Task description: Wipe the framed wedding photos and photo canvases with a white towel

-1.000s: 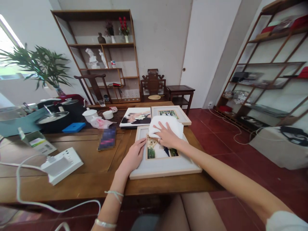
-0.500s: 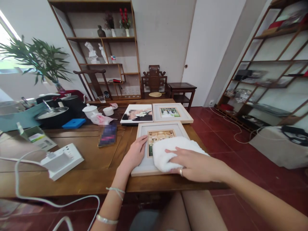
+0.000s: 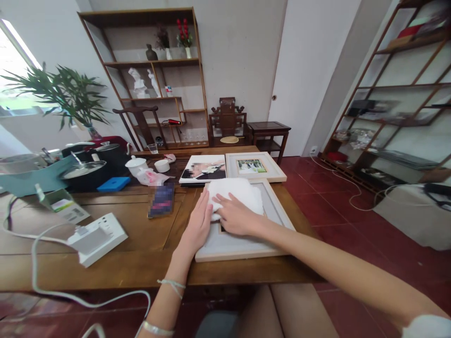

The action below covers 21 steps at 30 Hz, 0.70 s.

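Note:
A pale wooden picture frame (image 3: pixel 246 244) lies flat at the near edge of the wooden table (image 3: pixel 141 253). My right hand (image 3: pixel 236 217) presses a folded white cloth (image 3: pixel 234 192) onto the frame's upper left part, fingers flat and spread over the cloth. My left hand (image 3: pixel 199 224) lies flat along the frame's left edge, fingers stretched out and touching the cloth's side. The photo in the frame is mostly hidden under the cloth and my hands.
Behind it lie a second framed photo (image 3: pixel 254 165) and an unframed print (image 3: pixel 204 169). A phone (image 3: pixel 161 199), a white power strip (image 3: pixel 97 238) with its cord, a teapot (image 3: pixel 136 165), pots (image 3: pixel 84 171) and a blue box (image 3: pixel 113 183) are at left. Shelves line the walls.
My right hand carried the cloth from the frame's far edge down to its near right part, then back up to the upper left. My left hand stayed on the left edge.

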Tool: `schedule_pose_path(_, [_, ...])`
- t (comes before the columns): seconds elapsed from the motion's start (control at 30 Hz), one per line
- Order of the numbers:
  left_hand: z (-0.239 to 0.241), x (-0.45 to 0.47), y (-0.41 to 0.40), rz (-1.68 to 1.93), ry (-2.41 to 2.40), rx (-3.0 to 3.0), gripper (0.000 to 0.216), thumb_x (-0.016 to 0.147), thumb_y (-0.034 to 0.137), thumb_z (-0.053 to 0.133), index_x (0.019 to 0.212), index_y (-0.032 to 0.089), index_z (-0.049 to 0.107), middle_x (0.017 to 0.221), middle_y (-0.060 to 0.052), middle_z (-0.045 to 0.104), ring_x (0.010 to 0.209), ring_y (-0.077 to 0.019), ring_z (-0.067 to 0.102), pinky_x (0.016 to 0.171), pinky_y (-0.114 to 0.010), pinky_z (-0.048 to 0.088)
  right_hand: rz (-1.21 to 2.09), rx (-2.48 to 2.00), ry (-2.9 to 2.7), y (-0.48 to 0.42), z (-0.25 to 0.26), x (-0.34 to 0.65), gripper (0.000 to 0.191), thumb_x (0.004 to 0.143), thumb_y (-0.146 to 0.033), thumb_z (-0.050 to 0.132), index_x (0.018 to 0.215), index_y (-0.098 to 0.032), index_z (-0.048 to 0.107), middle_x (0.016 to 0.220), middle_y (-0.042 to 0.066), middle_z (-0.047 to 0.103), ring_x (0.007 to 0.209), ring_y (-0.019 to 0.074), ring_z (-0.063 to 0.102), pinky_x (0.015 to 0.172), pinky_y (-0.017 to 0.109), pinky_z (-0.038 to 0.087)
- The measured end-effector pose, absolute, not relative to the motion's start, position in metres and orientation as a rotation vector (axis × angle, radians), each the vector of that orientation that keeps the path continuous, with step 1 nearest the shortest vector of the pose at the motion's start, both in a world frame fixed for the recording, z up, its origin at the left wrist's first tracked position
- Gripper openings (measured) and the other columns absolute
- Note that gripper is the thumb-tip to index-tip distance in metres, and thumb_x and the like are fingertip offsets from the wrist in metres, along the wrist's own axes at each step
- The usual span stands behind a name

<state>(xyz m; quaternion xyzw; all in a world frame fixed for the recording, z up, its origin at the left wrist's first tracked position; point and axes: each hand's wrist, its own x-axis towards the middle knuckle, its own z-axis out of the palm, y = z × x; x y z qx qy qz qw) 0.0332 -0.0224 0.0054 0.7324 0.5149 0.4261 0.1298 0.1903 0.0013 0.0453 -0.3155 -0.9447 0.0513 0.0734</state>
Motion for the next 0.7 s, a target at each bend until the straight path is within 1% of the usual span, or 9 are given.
schedule_pose_path(0.07, [0.005, 0.033, -0.023, 1.237, 1.503, 2.079, 0.056, 0.094, 0.044, 0.023, 0.14, 0.013, 0.032, 0.149, -0.011, 0.028, 0.137, -0.0193, 0.024, 0.113, -0.037, 0.02, 0.139, -0.895, -2.848, -0.021, 0.047, 0.189, 0.031, 0.081, -0.014, 0.044, 0.1, -0.003, 0.066, 0.138, 0.026, 0.04, 0.134, 0.029, 0.026, 0.108, 0.049, 0.019])
schedule_pose_path(0.17, [0.006, 0.034, -0.023, 1.214, 1.518, 2.044, 0.058, 0.094, 0.044, 0.021, 0.137, 0.009, 0.037, 0.145, -0.013, 0.036, 0.135, -0.0208, 0.03, 0.111, -0.037, 0.024, 0.147, -0.79, -2.899, -0.051, 0.05, 0.196, 0.029, 0.079, -0.014, 0.046, 0.096, -0.003, 0.068, 0.134, 0.028, 0.043, 0.133, 0.0289, 0.029, 0.108, 0.047, 0.021])
schedule_pose_path(0.27, [0.008, 0.036, -0.023, 1.135, 1.539, 2.101, 0.055, 0.093, 0.041, 0.027, 0.129, 0.005, 0.047, 0.137, -0.017, 0.046, 0.129, -0.023, 0.04, 0.109, -0.038, 0.029, 0.208, -0.773, -2.943, -0.069, 0.056, 0.21, 0.031, 0.077, -0.014, 0.049, 0.1, -0.006, 0.068, 0.135, 0.024, 0.044, 0.132, 0.0271, 0.032, 0.108, 0.045, 0.022])
schedule_pose_path(0.37, [0.01, 0.037, -0.023, 1.034, 1.548, 2.179, 0.046, 0.092, 0.036, 0.034, 0.124, 0.009, 0.053, 0.132, -0.015, 0.052, 0.124, -0.0235, 0.047, 0.106, -0.04, 0.034, 0.261, -0.893, -2.928, -0.071, 0.061, 0.228, 0.031, 0.076, -0.014, 0.049, 0.099, -0.01, 0.068, 0.137, 0.019, 0.044, 0.131, 0.0243, 0.034, 0.109, 0.044, 0.023])
schedule_pose_path(0.43, [0.01, 0.037, -0.023, 0.972, 1.534, 2.234, 0.043, 0.092, 0.034, 0.036, 0.122, 0.011, 0.055, 0.133, -0.014, 0.052, 0.125, -0.0233, 0.047, 0.106, -0.04, 0.034, 0.264, -0.978, -2.915, -0.071, 0.064, 0.245, 0.029, 0.075, -0.013, 0.048, 0.095, -0.012, 0.07, 0.137, 0.017, 0.045, 0.131, 0.0235, 0.035, 0.109, 0.044, 0.023])
schedule_pose_path(0.53, [0.011, 0.038, -0.023, 0.88, 1.512, 2.308, 0.043, 0.091, 0.032, 0.039, 0.123, 0.009, 0.055, 0.134, -0.015, 0.05, 0.127, -0.0233, 0.044, 0.107, -0.039, 0.033, 0.203, -1.135, -2.883, -0.075, 0.066, 0.276, 0.028, 0.074, -0.01, 0.046, 0.088, -0.014, 0.07, 0.136, 0.015, 0.046, 0.129, 0.0231, 0.037, 0.109, 0.043, 0.023])
schedule_pose_path(0.6, [0.012, 0.039, -0.024, 0.82, 1.521, 2.326, 0.043, 0.09, 0.031, 0.041, 0.125, 0.01, 0.054, 0.135, -0.014, 0.049, 0.127, -0.0236, 0.044, 0.107, -0.039, 0.034, 0.131, -1.218, -2.844, -0.079, 0.063, 0.295, 0.028, 0.075, -0.009, 0.045, 0.087, -0.017, 0.069, 0.136, 0.012, 0.047, 0.128, 0.0237, 0.04, 0.109, 0.044, 0.024])
schedule_pose_path(0.63, [0.012, 0.039, -0.024, 0.797, 1.531, 2.33, 0.043, 0.089, 0.03, 0.042, 0.126, 0.01, 0.053, 0.136, -0.014, 0.049, 0.127, -0.0238, 0.044, 0.107, -0.04, 0.034, 0.092, -1.245, -2.814, -0.079, 0.06, 0.304, 0.027, 0.077, -0.011, 0.045, 0.089, -0.018, 0.068, 0.135, 0.012, 0.049, 0.126, 0.0248, 0.042, 0.107, 0.045, 0.027])
schedule_pose_path(0.7, [0.012, 0.04, -0.024, 0.769, 1.542, 2.334, 0.043, 0.089, 0.029, 0.041, 0.126, 0.01, 0.053, 0.136, -0.014, 0.048, 0.127, -0.0239, 0.043, 0.107, -0.041, 0.034, -0.003, -1.325, -2.701, -0.073, 0.053, 0.318, 0.023, 0.08, -0.018, 0.048, 0.095, -0.017, 0.066, 0.125, 0.015, 0.057, 0.119, 0.0295, 0.048, 0.1, 0.048, 0.036])
